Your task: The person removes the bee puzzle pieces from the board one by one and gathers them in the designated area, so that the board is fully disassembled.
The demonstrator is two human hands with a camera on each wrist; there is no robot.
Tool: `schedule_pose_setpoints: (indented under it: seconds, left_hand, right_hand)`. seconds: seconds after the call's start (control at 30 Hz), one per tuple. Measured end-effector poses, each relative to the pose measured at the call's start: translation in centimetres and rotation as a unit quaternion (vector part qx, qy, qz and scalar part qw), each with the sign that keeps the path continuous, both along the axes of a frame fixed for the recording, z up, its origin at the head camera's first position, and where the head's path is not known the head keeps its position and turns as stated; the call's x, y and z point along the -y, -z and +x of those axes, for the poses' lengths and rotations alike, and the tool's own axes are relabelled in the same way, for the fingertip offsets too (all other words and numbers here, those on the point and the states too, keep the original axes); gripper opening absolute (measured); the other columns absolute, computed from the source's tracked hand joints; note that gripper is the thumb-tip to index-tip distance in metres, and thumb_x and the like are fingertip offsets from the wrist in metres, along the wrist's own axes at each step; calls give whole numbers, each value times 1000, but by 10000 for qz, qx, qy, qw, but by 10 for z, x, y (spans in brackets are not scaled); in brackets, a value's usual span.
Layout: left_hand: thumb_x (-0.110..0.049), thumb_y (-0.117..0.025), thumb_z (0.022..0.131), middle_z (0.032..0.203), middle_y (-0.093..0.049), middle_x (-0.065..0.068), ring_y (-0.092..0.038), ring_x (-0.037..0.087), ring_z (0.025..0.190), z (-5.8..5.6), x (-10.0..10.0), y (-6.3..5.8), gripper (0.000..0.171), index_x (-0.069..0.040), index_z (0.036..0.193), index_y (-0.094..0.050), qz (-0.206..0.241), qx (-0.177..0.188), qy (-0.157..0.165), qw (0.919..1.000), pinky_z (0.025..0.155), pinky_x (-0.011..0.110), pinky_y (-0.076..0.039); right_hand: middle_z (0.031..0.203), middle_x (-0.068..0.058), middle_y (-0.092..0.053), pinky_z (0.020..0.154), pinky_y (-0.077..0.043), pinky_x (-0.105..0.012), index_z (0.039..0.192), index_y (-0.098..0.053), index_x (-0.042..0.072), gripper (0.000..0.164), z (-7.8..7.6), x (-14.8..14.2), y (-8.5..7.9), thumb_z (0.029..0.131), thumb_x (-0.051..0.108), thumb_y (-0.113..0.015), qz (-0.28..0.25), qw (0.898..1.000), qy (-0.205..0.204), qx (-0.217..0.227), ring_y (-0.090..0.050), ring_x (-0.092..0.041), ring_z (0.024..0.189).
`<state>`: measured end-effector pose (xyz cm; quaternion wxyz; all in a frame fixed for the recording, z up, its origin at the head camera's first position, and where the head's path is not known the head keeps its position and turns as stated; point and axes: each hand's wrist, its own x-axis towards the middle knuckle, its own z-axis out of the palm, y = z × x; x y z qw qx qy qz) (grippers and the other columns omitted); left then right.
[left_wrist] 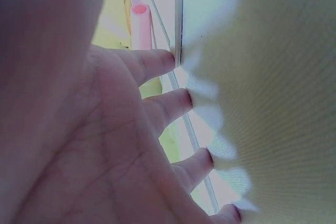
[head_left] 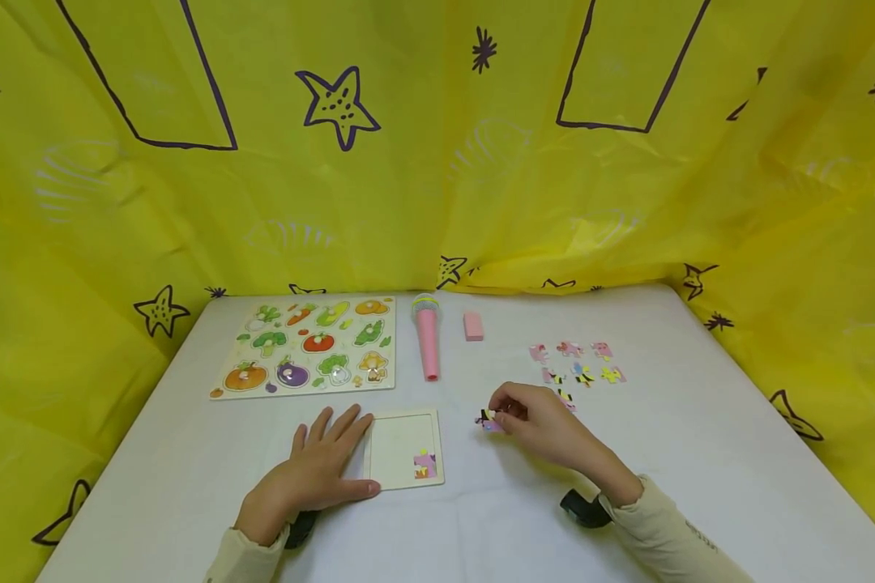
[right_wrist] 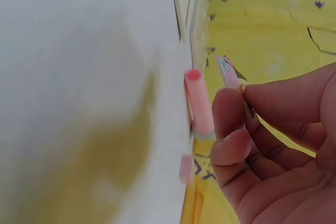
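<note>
My right hand (head_left: pixel 543 421) pinches a jigsaw puzzle piece (head_left: pixel 487 418) between thumb and fingers, above the table right of the puzzle frame. In the right wrist view the same piece (right_wrist: pixel 229 72) is tilted, its pink printed side partly showing. The fingers of my left hand (head_left: pixel 321 465) are spread, and the fingertip and thumb touch the left edge of the wooden puzzle frame (head_left: pixel 440 445). One pink piece (head_left: pixel 424 465) lies in the frame's lower right corner. Loose puzzle pieces (head_left: pixel 583 372) lie beyond my right hand, one partly hidden behind it.
A wooden vegetable puzzle board (head_left: pixel 350 380) lies at the back left. Beside it are a pink toy microphone (head_left: pixel 428 340) and a pink block (head_left: pixel 473 326). A yellow curtain (head_left: pixel 408 202) hangs behind the white-covered table (head_left: pixel 481 526).
</note>
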<state>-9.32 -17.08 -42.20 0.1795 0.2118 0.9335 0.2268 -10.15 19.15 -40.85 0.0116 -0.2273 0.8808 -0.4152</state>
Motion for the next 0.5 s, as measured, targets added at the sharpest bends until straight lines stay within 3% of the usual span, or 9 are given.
schedule_pose_setpoints:
  seconds: [0.5]
  left_hand:
    - [-52, -85, 88, 174, -24, 21, -9, 60, 156, -1, 0, -1, 103, -6, 166, -36, -9, 28, 30, 10000, 114, 85, -3]
  right_hand:
    - [96, 2, -72, 73, -56, -27, 108, -74, 4, 19, 4, -57, 3, 95, -9, -71, 7, 9966, 823, -2, -64, -14, 81]
